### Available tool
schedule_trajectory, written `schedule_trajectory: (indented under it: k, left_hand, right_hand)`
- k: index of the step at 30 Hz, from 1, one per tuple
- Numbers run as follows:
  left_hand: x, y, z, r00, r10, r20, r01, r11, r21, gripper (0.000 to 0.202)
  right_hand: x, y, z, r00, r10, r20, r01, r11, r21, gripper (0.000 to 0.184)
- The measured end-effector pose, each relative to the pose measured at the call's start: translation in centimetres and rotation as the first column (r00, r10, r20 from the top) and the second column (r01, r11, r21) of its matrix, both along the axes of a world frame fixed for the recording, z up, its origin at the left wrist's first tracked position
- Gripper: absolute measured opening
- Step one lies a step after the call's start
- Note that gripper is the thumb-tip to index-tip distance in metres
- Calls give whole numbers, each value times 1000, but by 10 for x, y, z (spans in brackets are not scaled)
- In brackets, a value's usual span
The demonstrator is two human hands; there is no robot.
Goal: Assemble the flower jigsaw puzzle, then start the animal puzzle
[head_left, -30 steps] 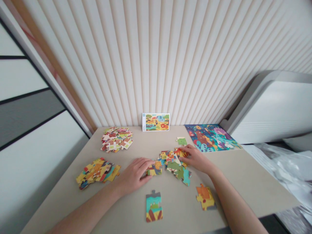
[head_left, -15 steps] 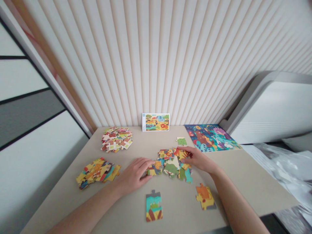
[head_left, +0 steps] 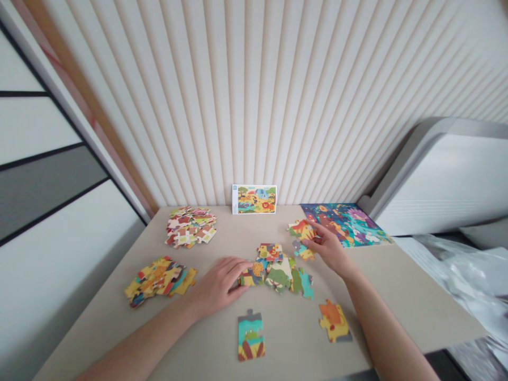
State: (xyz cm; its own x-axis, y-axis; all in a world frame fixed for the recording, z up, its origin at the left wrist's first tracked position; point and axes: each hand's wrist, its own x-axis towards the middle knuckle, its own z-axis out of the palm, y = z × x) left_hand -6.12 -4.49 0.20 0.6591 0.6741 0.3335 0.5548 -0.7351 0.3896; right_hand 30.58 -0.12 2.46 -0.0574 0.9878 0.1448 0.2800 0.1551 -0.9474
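My left hand (head_left: pixel 222 283) rests on the table, its thumb and fingers curled about the left edge of a spotted yellow puzzle piece (head_left: pixel 257 270). That piece lies at the side of a loose pile of puzzle pieces (head_left: pixel 280 276) with green, white and teal parts. Farther back, my right hand (head_left: pixel 326 250) pinches a red-and-yellow puzzle piece (head_left: pixel 304 228) that overlaps a green one. Another puzzle piece (head_left: pixel 305 251), yellow and blue, lies just below those fingers; whether they hold it too I cannot tell.
Close to me lie a frog puzzle piece (head_left: pixel 251 337) and an orange-and-yellow piece (head_left: pixel 334 321). Two heaps, one yellow (head_left: pixel 159 280) and one pinkish (head_left: pixel 190 227), occupy the left. A picture card (head_left: pixel 254 200) leans on the ribbed wall; a dark-blue animal picture (head_left: pixel 357 225) lies back right.
My right hand has moved back from the pile, carrying a red-and-yellow puzzle piece over to the green piece. A yellow-and-blue piece now lies beside it. My left hand has stayed put.
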Motion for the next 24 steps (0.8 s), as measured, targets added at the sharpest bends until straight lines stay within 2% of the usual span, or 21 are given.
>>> schedule_trajectory:
  k: [8,13,17,24]
  left_hand:
    - [1,-1,3,999,-34,23,34,999,-11,47]
    - [1,-1,2,996,-59,64,61,998,-21,43]
    - [1,-1,0,990,-74,118,86,991,-99,37]
    - [-1,4,3,970,68,231,9,948,-319,33]
  right_hand:
    - [-5,-1,4,1000,1,-7,-1,999,36,77]
    - [-5,0,0,993,42,-106,-37,998,51,83]
    - [-7,-1,0,988,73,-137,-74,997,3,84]
    - [-12,-4,4,987,88,-135,-92,995,-25,77]
